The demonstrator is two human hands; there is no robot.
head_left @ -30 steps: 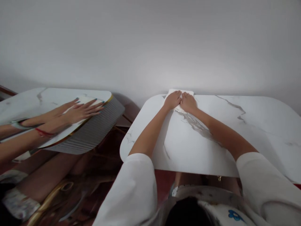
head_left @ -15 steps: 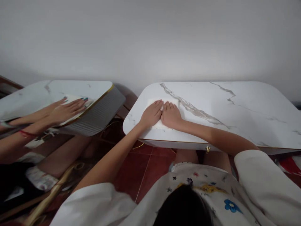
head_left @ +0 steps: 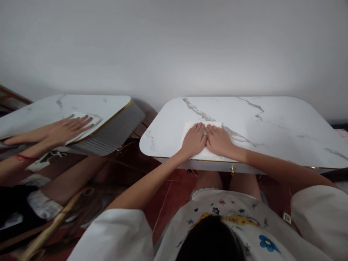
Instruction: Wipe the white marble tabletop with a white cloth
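Observation:
Side by side, my left hand (head_left: 194, 139) and my right hand (head_left: 219, 140) lie flat on a white cloth (head_left: 187, 127), thumbs meeting in the middle. Fingers of both hands point forward and press down on the cloth without wrapping round it. The cloth, maybe a folded wipe, is spread on the white marble-patterned tabletop (head_left: 272, 134), left of its middle and near the front edge. Much of it is hidden under my palms.
A small gold knob (head_left: 232, 170) sits on the table's front. To the left, a co-worker's hands (head_left: 65, 130) rest on another white cloth (head_left: 95, 119) on a similar tabletop (head_left: 43, 103). Behind both stands a pale wall (head_left: 174, 47).
Both my hands have slid right along the tabletop with the cloth beneath them, and slightly toward me. The co-worker's hands have shifted a little left.

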